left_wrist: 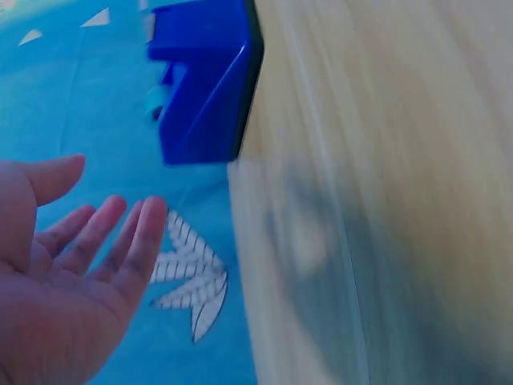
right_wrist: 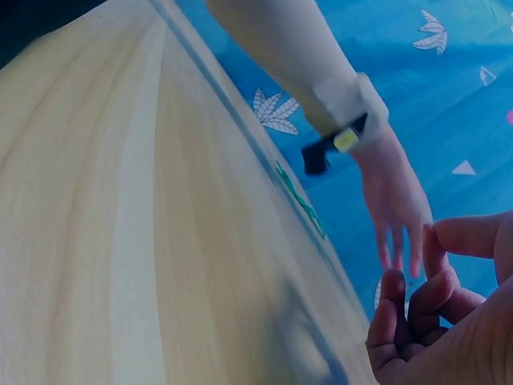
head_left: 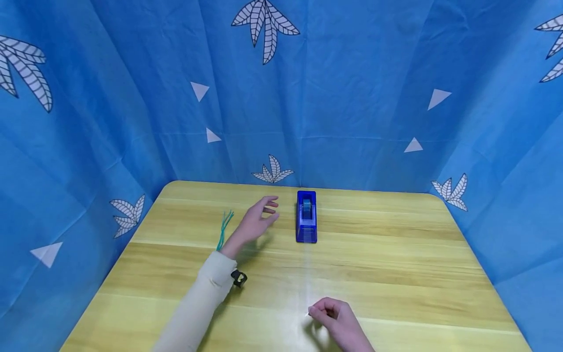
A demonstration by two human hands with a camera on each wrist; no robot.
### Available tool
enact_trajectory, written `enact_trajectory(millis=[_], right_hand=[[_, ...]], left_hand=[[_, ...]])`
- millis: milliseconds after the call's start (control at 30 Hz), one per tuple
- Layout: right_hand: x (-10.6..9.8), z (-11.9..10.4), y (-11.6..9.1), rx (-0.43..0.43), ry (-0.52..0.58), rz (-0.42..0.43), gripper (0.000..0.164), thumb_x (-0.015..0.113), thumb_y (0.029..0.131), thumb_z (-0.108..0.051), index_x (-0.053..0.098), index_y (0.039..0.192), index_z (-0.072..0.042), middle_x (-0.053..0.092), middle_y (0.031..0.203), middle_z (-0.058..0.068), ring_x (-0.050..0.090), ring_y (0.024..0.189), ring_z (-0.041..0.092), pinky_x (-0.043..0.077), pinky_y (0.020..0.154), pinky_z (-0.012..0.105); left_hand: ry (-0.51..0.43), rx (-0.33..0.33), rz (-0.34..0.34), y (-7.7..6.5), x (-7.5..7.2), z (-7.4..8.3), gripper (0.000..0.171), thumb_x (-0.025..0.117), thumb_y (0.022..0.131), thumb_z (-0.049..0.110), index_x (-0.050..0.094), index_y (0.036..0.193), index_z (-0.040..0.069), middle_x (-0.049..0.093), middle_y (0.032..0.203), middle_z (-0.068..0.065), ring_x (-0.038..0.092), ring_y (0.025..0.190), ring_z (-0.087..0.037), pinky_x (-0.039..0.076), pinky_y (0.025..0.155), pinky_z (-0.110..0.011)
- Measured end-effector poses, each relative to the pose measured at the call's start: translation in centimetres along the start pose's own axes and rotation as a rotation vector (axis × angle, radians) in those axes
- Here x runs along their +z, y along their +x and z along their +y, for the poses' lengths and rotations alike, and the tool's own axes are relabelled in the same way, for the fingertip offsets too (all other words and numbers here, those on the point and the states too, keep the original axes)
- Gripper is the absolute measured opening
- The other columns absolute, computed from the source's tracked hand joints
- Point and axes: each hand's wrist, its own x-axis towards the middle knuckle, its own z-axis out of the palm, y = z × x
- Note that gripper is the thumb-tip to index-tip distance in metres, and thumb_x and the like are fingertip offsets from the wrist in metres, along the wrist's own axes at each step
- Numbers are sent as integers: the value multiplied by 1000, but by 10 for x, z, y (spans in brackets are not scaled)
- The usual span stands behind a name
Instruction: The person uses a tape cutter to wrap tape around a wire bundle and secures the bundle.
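item one, in the head view: a blue tape dispenser [head_left: 306,217] stands on the wooden table [head_left: 396,274], just above the centre of the frame, with a tape roll [head_left: 306,205] seated in it. its narrow end faces the lower edge, in line with the right hand [head_left: 338,322] at lower centre; in this inspector's judgement, that alignment suits a straight pull.

item two: the right hand has thumb and forefinger together in a pinch. a small pale bit shows at their tips, judged to be the end of clear tape [head_left: 307,314]. a faint streak runs from dispenser towards hand; whether it is tape or glare cannot be told.

item three: the left hand [head_left: 255,222] is left of the dispenser, apart from it, fingers loosely bent and apart, holding nothing. it is judged to be placed within easy reach for steadying the dispenser. teal strands [head_left: 225,230] lie on the table at the wrist's left; they appear set aside from the work.

comparison of views: the left wrist view shows the dispenser side-on at upper centre, the palm, and the gap between fingers and dispenser; the right hand is absent there. the right wrist view shows the remaining right fingers curled below the pinch, partly hidden from the head view. the dispenser cannot be made out in it, nor can any tape.
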Motion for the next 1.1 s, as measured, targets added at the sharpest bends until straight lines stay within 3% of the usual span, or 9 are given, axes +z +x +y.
enact_trajectory(millis=[200,367,467,767,933,1100], right_hand=[[0,-1,0,-1,6,-3,25,70,98,-19,71,96,6,66,82,0,58,74,5,45,71,20],[-1,1,0,-7,10,-2,25,70,98,-18,71,96,7,65,80,-1,57,73,5,45,70,20],[-2,1,0,-5,11,0,25,69,98,-17,70,96,8,65,80,-2,57,72,5,45,70,20],[-2,1,0,-14,2,7,24,71,97,-19,71,94,5,67,84,1,58,74,4,45,70,19],[-2,3,0,-21,1,1,24,70,97,-18,71,94,5,69,87,3,59,75,4,45,71,19],[-3,5,0,-27,11,-8,22,69,98,-15,71,96,7,69,88,2,59,76,4,46,72,20]], left_hand=[[15,-68,130,-40,-38,-17,50,61,105,15,45,151,7,59,139,-23,60,124,-35,52,103,-51],[27,-181,239,-70,-63,-42,50,63,104,14,45,149,1,58,138,-25,57,123,-37,50,103,-51],[30,-259,269,-82,-73,-52,52,64,103,14,44,148,-2,57,138,-25,56,124,-38,49,103,-51],[18,-443,207,-96,-77,-62,61,66,102,21,40,147,-10,51,140,-30,52,128,-43,47,107,-53],[20,-489,211,-101,-78,-67,60,67,100,23,43,144,-10,53,138,-30,54,127,-43,46,108,-54],[-10,-480,200,-105,-76,-69,58,73,96,18,48,140,-10,56,134,-28,58,123,-40,49,105,-50]])
